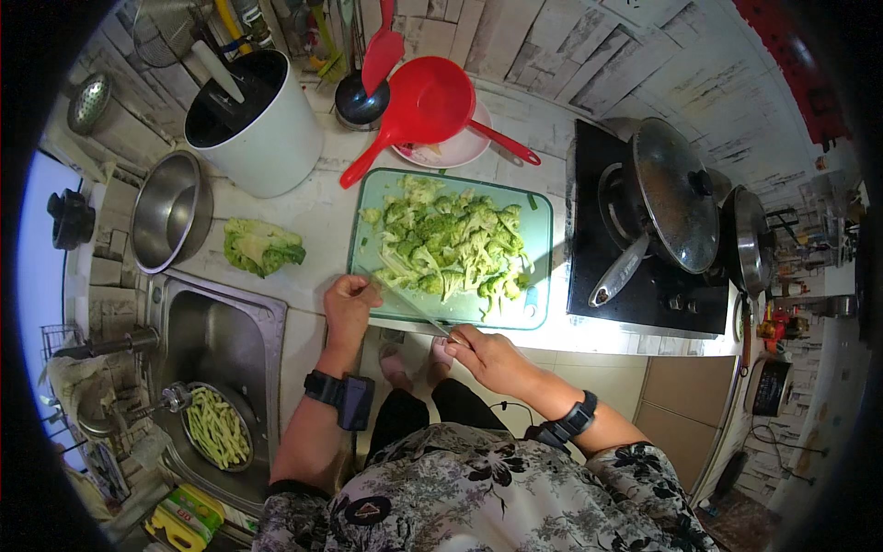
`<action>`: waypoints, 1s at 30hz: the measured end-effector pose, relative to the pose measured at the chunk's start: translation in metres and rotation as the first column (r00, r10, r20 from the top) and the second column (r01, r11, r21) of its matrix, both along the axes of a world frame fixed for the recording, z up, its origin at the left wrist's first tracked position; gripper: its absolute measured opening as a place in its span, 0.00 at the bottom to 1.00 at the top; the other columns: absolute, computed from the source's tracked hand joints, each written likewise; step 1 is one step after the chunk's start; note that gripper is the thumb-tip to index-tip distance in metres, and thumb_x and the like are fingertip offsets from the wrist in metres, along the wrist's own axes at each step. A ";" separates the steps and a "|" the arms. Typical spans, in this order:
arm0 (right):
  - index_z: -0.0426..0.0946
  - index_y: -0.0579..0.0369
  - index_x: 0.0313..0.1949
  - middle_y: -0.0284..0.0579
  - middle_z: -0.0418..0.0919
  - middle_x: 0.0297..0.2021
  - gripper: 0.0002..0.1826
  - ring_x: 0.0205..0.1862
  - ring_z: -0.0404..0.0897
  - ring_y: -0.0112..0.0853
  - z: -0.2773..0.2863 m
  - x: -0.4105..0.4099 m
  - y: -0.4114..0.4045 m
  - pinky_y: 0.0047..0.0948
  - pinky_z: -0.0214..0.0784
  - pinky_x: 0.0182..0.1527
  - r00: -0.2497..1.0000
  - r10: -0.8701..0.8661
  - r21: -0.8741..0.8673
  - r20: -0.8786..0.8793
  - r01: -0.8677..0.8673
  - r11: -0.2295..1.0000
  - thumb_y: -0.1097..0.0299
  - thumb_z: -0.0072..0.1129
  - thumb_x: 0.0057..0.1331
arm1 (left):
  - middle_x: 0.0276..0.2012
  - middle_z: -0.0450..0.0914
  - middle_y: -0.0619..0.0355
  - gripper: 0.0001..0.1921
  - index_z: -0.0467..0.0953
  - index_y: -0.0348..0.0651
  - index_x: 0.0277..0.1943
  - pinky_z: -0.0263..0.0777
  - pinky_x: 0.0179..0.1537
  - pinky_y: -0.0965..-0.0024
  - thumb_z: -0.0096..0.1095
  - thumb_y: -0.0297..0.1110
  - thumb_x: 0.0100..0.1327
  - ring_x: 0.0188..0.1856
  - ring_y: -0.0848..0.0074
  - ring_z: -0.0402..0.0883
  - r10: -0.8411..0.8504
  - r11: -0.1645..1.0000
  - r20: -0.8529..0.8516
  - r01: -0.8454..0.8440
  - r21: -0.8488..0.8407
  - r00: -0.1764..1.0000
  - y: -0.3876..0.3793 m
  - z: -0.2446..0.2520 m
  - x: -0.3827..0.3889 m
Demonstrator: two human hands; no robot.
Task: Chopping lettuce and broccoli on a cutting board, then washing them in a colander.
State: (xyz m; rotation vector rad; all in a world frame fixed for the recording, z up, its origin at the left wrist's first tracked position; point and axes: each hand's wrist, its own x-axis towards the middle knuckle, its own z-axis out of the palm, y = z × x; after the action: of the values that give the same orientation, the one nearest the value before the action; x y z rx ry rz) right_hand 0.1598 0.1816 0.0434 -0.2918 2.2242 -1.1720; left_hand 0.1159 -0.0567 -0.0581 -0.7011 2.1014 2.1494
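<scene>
A green cutting board [541,241] lies on the counter, heaped with cut broccoli florets [448,234]. My right hand [483,355] grips a kitchen knife [421,310] by its handle at the board's near edge; the blade slants up and left towards my left hand. My left hand [350,297] is at the board's lower left corner by the blade's tip, fingers bent in. Whether it touches the blade or pinches something small cannot be made out. Left of the board is a leafy green head of lettuce or cabbage [262,247].
A steel bowl [169,210] stands above the sink [272,345], where another bowl holds cut green vegetable strips [217,428]. Behind the board are a white bin-like container [265,138] and red strainers [431,103] over a plate. A lidded pan [672,200] sits on the black stove at right.
</scene>
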 end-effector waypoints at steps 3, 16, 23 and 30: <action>0.67 0.64 0.47 0.60 0.78 0.36 0.20 0.40 0.77 0.56 -0.015 -0.005 -0.011 0.42 0.70 0.40 0.999 -0.003 -0.012 -0.032 0.003 1.000 0.57 0.48 0.69 | 0.25 0.77 0.59 0.04 0.74 0.33 0.33 0.71 0.27 0.78 0.62 0.20 0.54 0.24 0.81 0.76 -0.005 1.000 -0.028 0.006 0.029 1.000 0.002 -0.005 0.004; 0.67 0.58 0.50 0.43 0.75 0.26 0.17 0.25 0.74 0.33 0.009 0.033 0.050 0.29 0.67 0.29 0.954 -0.291 -0.125 0.073 0.298 0.946 0.59 0.48 0.69 | 0.37 0.77 0.57 0.10 0.74 0.37 0.40 0.70 0.42 0.73 0.57 0.15 0.55 0.40 0.72 0.76 -0.259 0.846 -0.248 0.096 -0.524 0.934 -0.005 0.009 -0.017; 0.66 0.58 0.53 0.32 0.68 0.23 0.16 0.19 0.66 0.17 0.009 0.082 0.102 0.19 0.61 0.21 0.782 -0.576 -0.184 0.238 0.619 0.764 0.61 0.44 0.72 | 0.44 0.74 0.52 0.11 0.75 0.39 0.41 0.68 0.48 0.62 0.60 0.21 0.53 0.46 0.58 0.73 -0.531 0.693 -0.303 0.200 -0.692 0.791 0.076 0.051 -0.016; 0.66 0.58 0.53 0.31 0.67 0.23 0.16 0.20 0.65 0.16 0.001 0.107 0.119 0.17 0.61 0.21 0.703 -0.666 -0.203 0.250 0.711 0.674 0.62 0.44 0.72 | 0.43 0.75 0.52 0.12 0.76 0.37 0.41 0.66 0.50 0.60 0.55 0.21 0.52 0.47 0.58 0.72 -0.809 0.422 -0.262 0.210 -0.882 0.526 0.148 0.046 -0.036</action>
State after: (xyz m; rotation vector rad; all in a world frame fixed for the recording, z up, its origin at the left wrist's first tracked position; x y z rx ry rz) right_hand 0.2665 0.3006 0.0439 0.5934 2.0578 -1.8464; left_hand 0.0798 0.0909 -0.0119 0.9595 2.9884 1.0534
